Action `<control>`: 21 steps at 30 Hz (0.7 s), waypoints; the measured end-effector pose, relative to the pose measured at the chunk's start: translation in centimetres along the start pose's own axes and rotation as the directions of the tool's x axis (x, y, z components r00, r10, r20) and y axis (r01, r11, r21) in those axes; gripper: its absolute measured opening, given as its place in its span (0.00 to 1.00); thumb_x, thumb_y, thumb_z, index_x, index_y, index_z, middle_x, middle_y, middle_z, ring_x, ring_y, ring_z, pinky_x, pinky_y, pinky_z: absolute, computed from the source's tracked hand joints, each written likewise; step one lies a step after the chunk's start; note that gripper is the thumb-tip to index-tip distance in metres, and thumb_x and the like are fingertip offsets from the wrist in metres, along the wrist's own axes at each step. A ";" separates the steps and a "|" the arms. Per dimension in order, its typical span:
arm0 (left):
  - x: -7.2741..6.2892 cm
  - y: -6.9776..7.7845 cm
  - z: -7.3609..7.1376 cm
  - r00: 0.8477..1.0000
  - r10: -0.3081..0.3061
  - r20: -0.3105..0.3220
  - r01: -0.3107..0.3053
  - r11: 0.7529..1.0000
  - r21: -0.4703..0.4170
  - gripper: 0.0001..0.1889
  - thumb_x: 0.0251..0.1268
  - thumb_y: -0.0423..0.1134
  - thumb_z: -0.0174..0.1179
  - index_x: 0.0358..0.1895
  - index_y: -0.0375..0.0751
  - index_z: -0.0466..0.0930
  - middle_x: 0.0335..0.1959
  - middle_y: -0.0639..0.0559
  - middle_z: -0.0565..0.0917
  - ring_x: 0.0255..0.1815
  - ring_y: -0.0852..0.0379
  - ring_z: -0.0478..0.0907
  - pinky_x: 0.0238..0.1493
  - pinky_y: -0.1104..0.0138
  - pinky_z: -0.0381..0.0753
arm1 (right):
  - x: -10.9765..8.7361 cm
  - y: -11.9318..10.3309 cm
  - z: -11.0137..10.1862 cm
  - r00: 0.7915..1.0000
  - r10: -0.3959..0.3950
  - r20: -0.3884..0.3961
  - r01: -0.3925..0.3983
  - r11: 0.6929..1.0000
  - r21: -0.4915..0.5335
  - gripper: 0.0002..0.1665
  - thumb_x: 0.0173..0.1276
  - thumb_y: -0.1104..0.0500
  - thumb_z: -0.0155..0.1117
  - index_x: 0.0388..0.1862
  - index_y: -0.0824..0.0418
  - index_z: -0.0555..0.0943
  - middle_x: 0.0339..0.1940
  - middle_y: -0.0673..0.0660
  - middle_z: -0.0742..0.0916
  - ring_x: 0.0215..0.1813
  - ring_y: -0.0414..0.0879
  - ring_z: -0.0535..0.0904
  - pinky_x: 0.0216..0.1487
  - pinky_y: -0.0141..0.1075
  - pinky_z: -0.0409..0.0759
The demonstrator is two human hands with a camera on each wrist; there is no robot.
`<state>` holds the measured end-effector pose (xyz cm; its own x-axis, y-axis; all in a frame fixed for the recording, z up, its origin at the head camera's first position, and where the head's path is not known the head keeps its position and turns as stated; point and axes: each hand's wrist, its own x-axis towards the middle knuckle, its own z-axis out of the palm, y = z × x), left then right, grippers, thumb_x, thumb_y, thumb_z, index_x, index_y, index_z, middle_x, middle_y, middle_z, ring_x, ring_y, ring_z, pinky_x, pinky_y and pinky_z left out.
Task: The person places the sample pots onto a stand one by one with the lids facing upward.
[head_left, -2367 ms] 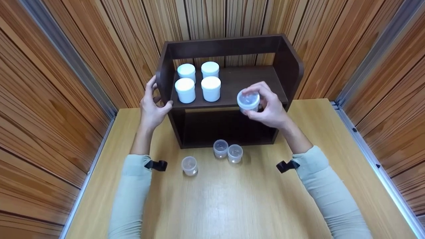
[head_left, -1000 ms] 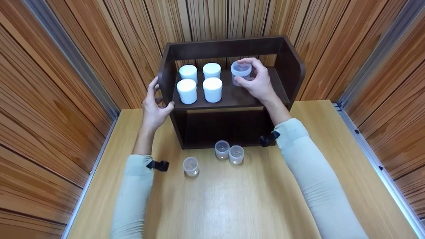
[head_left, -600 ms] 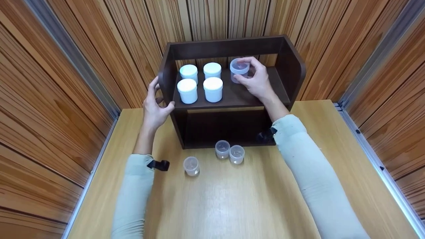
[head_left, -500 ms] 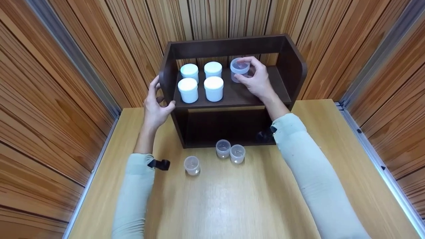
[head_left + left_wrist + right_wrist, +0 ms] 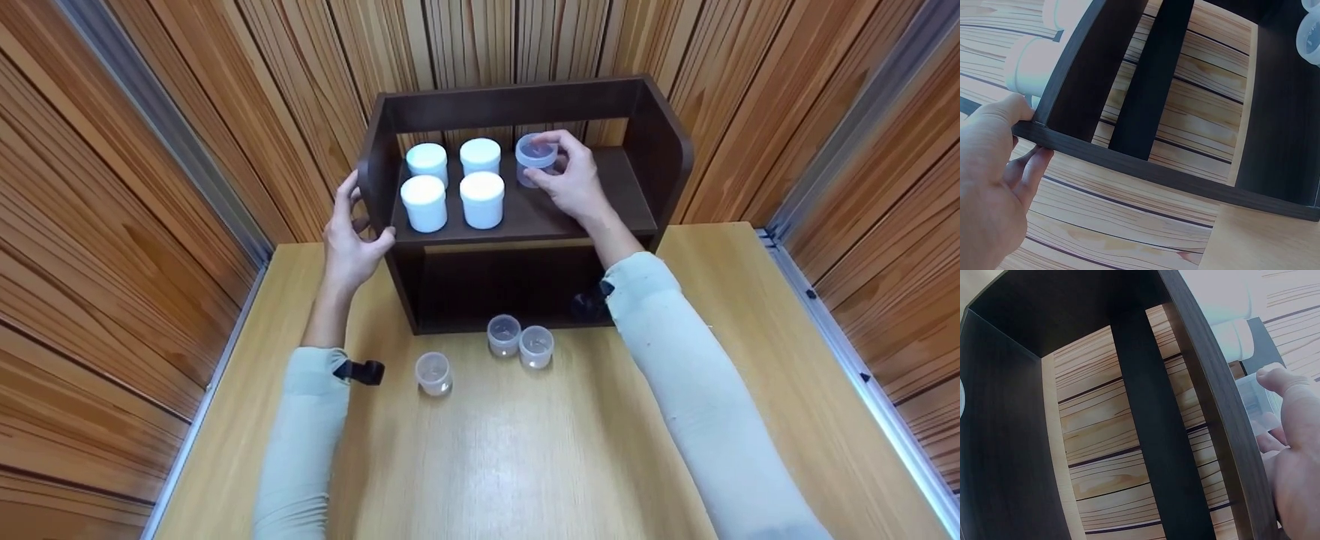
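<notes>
My right hand [image 5: 574, 176] grips a clear lidless plastic jar [image 5: 535, 166] at the back of the upper board of a dark brown shelf unit [image 5: 559, 217]. Thumb and fingers lie on opposite sides of the jar, just right of the white-lidded jars. In the right wrist view the shelf edge partly hides that jar [image 5: 1258, 402]. My left hand [image 5: 351, 244] holds the unit's left side panel [image 5: 375, 169], thumb at the front and fingers round the outside. Two white jars [image 5: 424, 204] [image 5: 481, 201] stand in front of two more white jars [image 5: 427, 161] [image 5: 480, 155] on the upper board.
Three clear cups stand on the wooden table [image 5: 487, 465]: one cup [image 5: 433, 373] at left, and a pair, cup [image 5: 503, 335] and cup [image 5: 536, 347], close before the lower compartment [image 5: 502, 289]. Wood-patterned walls [image 5: 150, 300] enclose the table behind and at both sides.
My right hand has carried the clear jar from the shelf's front edge to the back of the upper board, then slightly left beside the white jars. My left hand keeps its hold on the side panel.
</notes>
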<state>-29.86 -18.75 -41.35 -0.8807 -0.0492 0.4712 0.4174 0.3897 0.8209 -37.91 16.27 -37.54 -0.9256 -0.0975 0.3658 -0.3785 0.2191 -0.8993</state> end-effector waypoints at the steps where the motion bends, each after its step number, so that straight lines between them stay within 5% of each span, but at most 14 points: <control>1: 0.0 0.0 0.0 1.000 -0.001 -0.001 0.001 1.000 0.000 0.47 0.68 0.25 0.70 0.88 0.48 0.61 0.84 0.38 0.73 0.87 0.38 0.72 0.80 0.37 0.82 | 0.0 0.0 0.1 1.000 0.002 -0.001 -0.002 1.000 -0.003 0.28 0.75 0.73 0.72 0.72 0.69 0.79 0.75 0.69 0.82 0.72 0.60 0.84 0.78 0.49 0.85; 7: -0.1 0.0 0.1 1.000 0.002 -0.001 -0.002 1.000 -0.018 0.47 0.68 0.25 0.69 0.89 0.47 0.61 0.83 0.35 0.73 0.85 0.35 0.75 0.73 0.37 0.87 | 0.2 0.2 0.4 1.000 0.007 -0.017 -0.007 1.000 -0.030 0.28 0.74 0.73 0.73 0.71 0.69 0.79 0.75 0.69 0.83 0.72 0.62 0.83 0.80 0.51 0.82; 15: -0.1 -0.2 0.1 1.000 0.015 -0.008 -0.015 1.000 -0.015 0.46 0.67 0.24 0.68 0.88 0.47 0.61 0.82 0.36 0.74 0.86 0.35 0.73 0.77 0.37 0.84 | 0.2 -0.1 0.5 0.995 0.093 -0.044 -0.095 0.994 -0.058 0.27 0.77 0.70 0.72 0.72 0.62 0.80 0.77 0.66 0.82 0.76 0.62 0.82 0.83 0.51 0.80; 21: -0.1 0.1 0.1 1.000 -0.015 0.008 0.016 1.000 -0.017 0.47 0.69 0.25 0.68 0.89 0.51 0.60 0.83 0.36 0.72 0.79 0.29 0.80 0.68 0.36 0.90 | 0.2 -0.1 0.3 0.991 0.123 -0.049 -0.125 0.991 -0.047 0.28 0.78 0.70 0.72 0.74 0.61 0.80 0.77 0.66 0.83 0.76 0.60 0.81 0.84 0.50 0.80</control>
<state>-29.75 -18.59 -41.35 -0.8888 -0.0478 0.4558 0.4075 0.3728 0.8337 -38.09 15.94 -37.42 -0.9643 -0.0217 0.2638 -0.2594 0.2751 -0.9257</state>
